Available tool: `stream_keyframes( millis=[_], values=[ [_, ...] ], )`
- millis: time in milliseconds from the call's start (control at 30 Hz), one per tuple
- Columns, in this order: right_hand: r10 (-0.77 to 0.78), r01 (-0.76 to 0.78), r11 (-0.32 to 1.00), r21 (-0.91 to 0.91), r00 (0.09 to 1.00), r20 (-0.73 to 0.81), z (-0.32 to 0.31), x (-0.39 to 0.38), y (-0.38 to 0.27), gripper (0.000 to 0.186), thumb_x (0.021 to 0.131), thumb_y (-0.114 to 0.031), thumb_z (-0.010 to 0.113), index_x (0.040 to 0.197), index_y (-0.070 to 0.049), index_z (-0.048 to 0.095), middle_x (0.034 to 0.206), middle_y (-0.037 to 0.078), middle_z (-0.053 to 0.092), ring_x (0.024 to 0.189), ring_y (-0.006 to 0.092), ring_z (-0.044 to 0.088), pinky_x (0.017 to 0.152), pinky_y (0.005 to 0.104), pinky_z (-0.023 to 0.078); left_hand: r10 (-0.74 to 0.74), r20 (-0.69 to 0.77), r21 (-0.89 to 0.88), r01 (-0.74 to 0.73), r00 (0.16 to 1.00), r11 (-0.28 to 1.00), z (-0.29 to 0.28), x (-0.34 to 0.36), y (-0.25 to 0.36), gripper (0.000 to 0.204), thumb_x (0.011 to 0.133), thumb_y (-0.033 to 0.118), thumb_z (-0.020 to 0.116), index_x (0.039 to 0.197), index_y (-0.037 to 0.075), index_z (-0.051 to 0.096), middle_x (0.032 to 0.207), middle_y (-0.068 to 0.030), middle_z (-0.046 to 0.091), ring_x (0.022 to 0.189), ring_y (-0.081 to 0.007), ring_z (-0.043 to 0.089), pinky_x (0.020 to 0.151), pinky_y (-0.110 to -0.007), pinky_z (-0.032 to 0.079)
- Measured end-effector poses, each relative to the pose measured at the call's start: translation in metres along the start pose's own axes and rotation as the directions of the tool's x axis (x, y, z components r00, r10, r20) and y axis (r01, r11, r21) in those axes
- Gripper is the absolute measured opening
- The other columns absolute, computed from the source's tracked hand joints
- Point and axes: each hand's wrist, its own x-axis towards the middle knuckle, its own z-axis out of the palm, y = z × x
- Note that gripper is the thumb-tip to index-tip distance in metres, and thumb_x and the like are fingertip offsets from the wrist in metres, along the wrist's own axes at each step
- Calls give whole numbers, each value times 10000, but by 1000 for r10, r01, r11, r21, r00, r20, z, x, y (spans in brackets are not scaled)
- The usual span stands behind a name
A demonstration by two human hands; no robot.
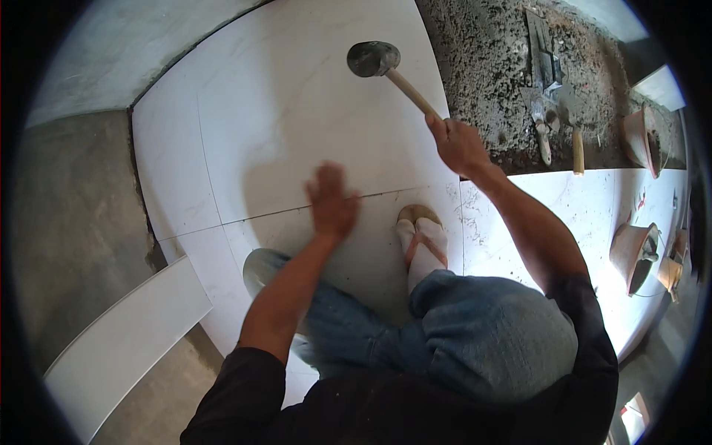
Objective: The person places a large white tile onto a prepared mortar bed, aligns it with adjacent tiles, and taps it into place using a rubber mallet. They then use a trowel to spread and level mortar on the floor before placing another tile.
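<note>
My right hand (pixel 461 146) is wrapped round the wooden handle of a rubber mallet (pixel 410 92). The mallet's dark, rounded head is up and to the left of that hand, over a large white floor tile (pixel 319 96). I cannot tell whether the head touches the tile. My left hand (pixel 331 204) is somewhat blurred, holds nothing, and has its fingers stretched out, near the joint at this tile's near edge. Whether it touches the surface does not show. My foot in a sandal (pixel 424 222) rests on the near tile, just short of the joint.
Rough grey mortar (pixel 475 52) borders the tile on the right. On it lie a flat metal trowel (pixel 547 63), a smaller trowel (pixel 541 126) and a wooden-handled tool (pixel 578 152). Two buckets (pixel 642 141) (pixel 629 256) stand at the far right. A white panel (pixel 133 348) lies at lower left.
</note>
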Motion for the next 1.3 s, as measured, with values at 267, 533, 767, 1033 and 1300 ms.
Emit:
stream_keyframes(
  millis=[267,533,767,1033,1300],
  values=[
    [-16,98,935,-341,972,234,19,-32,-2,561,972,-545,465,983,7,564,766,249,650,757,436,650,694,527,492,-469,-102,64,477,877,877,0,37,-65,784,956,448,448,1560,99,89,1619,-193,33,1482,-429,18,1134,-658,45],
    [77,-21,947,-319,984,163,11,-21,-11,657,976,-602,386,871,17,578,728,257,635,719,463,632,677,514,492,-487,-97,71,494,868,867,-10,40,-57,793,958,504,387,1562,87,85,1623,-187,23,1485,-416,-4,1139,-652,9],
    [-34,80,940,-332,989,142,22,-21,10,485,950,-483,525,899,-6,596,717,251,635,731,458,638,671,507,507,-381,-249,33,401,891,916,9,37,-70,791,945,496,418,1557,78,140,1616,-203,73,1483,-431,20,1126,-674,51],
    [-530,519,845,-127,845,-74,41,-21,49,500,1026,-424,319,967,1,575,763,280,564,693,507,538,635,577,400,-422,-79,-218,397,903,891,-11,44,29,721,936,381,420,1525,19,214,1602,-213,121,1483,-426,41,1124,-697,35],
    [-326,321,939,-126,945,-26,36,-19,77,629,1017,-516,319,870,45,565,718,283,560,686,494,562,615,523,421,-412,-47,-175,399,910,900,4,44,51,657,1002,390,329,1540,45,177,1619,-182,50,1485,-406,19,1135,-674,37]
  ],
)
